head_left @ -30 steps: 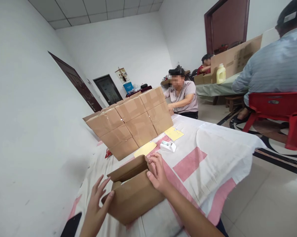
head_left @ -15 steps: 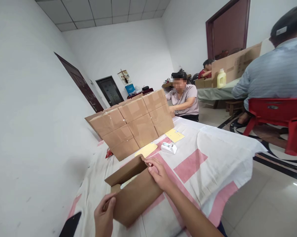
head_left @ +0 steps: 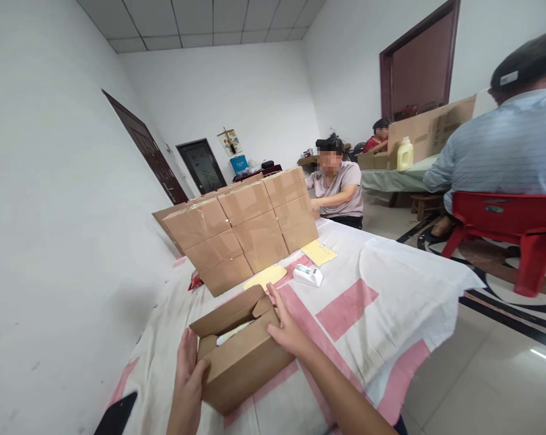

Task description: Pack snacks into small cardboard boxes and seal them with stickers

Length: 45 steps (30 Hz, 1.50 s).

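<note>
An open cardboard box (head_left: 248,368) rests on the cloth-covered table in front of me. Its far long flap (head_left: 230,309) stands up, while the near one is folded inward over part of the opening. Inside, something white and pale yellow (head_left: 231,333) shows partly; its kind is hidden. My left hand (head_left: 190,368) grips the box's left end, thumb on the near corner. At the right end, my right hand (head_left: 285,323) holds the box by a small end flap (head_left: 262,305), its fingers along the outer side.
Stacked taped boxes (head_left: 250,232) stand behind the box. A white tape dispenser (head_left: 308,275) and yellow sheets (head_left: 319,252) lie to the right, a black phone (head_left: 116,414) at lower left. One person (head_left: 338,181) sits across; another (head_left: 508,142) sits on a red chair (head_left: 503,214).
The near long flap has folded inward over the opening. My left hand has moved up along the left end, and my right hand's fingers have straightened along the right end.
</note>
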Motion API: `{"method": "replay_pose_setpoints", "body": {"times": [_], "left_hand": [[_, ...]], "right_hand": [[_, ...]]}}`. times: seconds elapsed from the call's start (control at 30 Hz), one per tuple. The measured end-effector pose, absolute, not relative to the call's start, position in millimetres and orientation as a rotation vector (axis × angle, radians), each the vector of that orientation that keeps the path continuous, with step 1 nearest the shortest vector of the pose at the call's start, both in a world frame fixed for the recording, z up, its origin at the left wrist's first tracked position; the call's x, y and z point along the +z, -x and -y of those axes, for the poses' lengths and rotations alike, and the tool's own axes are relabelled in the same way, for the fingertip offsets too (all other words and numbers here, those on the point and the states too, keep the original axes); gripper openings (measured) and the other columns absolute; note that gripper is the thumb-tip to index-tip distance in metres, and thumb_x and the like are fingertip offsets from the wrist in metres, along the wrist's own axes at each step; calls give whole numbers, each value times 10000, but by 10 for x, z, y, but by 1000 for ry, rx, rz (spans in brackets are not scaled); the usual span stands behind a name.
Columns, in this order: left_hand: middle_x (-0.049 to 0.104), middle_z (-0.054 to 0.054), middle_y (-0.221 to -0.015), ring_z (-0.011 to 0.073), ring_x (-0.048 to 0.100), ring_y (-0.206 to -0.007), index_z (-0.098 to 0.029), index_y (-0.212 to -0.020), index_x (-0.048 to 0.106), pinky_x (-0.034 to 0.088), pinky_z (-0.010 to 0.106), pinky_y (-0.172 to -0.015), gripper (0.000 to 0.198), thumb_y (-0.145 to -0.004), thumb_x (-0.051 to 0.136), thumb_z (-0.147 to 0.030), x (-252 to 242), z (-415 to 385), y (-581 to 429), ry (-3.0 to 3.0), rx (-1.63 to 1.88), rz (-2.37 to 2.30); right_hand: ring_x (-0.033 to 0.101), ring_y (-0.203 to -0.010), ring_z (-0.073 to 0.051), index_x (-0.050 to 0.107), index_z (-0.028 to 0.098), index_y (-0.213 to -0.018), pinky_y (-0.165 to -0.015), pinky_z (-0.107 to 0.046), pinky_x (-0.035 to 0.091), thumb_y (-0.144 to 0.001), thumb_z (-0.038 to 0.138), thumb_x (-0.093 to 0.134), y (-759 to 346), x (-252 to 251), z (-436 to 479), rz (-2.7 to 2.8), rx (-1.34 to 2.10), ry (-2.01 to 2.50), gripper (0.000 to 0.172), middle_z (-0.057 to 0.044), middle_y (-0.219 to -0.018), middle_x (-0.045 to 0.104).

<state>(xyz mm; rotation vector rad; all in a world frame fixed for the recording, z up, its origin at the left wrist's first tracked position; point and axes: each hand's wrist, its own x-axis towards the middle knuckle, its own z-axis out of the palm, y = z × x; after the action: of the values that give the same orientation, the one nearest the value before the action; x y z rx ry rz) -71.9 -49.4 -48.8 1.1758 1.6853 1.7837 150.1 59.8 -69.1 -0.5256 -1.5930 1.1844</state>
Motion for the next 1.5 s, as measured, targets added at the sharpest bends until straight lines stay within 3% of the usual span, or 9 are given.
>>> {"method": "replay_pose_setpoints", "body": {"times": [0.07,0.13,0.2,0.3,0.43,0.57,0.97,1.33,1.5], "left_hand": [[374,66,-1625,289,315,-1518,-352,-1579,252,280,496,-1236,759,-881,550,-334,-522,477,777,-1194,1790,-1696],[539,68,-1481,306,392,-1476,-318,-1488,444,306,527,-1221,631,-867,549,-344,-551,471,849,-1266,1788,-1763],[660,60,-1284,311,467,-1415,-275,-1202,696,321,518,-1216,393,-859,521,-356,-547,475,915,-1469,1697,-1865],[717,64,-1131,313,574,-1291,-270,-900,777,295,557,-1214,332,-865,455,-343,-461,495,907,-1839,1396,-2081],[703,60,-1278,304,645,-1180,-313,-1211,723,225,639,-1207,402,-926,442,-354,-305,504,571,-2199,936,-2336],[558,68,-1498,361,472,-1411,-293,-1433,571,371,566,-1148,585,-897,571,-529,-283,447,212,-2413,714,-2241],[535,39,-1509,370,428,-1446,-311,-1400,597,344,604,-1166,583,-865,615,-540,-315,452,144,-2250,786,-2282],[524,25,-1522,356,422,-1452,-320,-1410,582,318,597,-1181,567,-882,611,-525,-267,507,75,-2231,780,-2295],[525,20,-1522,339,418,-1457,-328,-1425,565,313,571,-1188,573,-886,610,-518,-282,509,81,-2243,787,-2296]], "right_hand": [[183,-1554,-229,159,336,-1613,-1255,-507,184,-744,67,514,-1520,-680,-598,1619,1184,485,977,-58,-1662,230],[194,-1551,-222,186,333,-1606,-1258,-505,177,-725,51,497,-1536,-649,-580,1629,1123,474,977,-54,-1653,262],[273,-1516,-232,282,319,-1575,-1244,-513,212,-717,54,491,-1544,-609,-557,1649,1018,507,922,-66,-1593,375],[402,-1427,-271,572,271,-1348,-1182,-527,299,-716,79,498,-1547,-546,-544,1694,871,596,665,-82,-1399,580],[455,-1372,-282,687,250,-1068,-1134,-526,341,-709,85,508,-1535,-492,-538,1758,798,589,433,-54,-1202,701],[479,-1357,-274,719,250,-975,-1132,-517,352,-748,92,528,-1565,-488,-566,1758,823,531,336,-34,-1179,731],[648,-1107,-289,726,83,-1039,-956,-395,514,-975,254,563,-2642,-104,-2319,1669,1073,1635,244,-165,-1171,699],[645,-1095,-235,597,163,-1294,-919,-447,567,-980,364,631,-2495,-123,-2715,1685,1395,2021,375,-107,-1293,617],[705,-792,-220,642,74,-1089,-648,-334,600,-880,298,745,-2445,-151,-2713,1537,1387,2048,323,-132,-960,690]]}}
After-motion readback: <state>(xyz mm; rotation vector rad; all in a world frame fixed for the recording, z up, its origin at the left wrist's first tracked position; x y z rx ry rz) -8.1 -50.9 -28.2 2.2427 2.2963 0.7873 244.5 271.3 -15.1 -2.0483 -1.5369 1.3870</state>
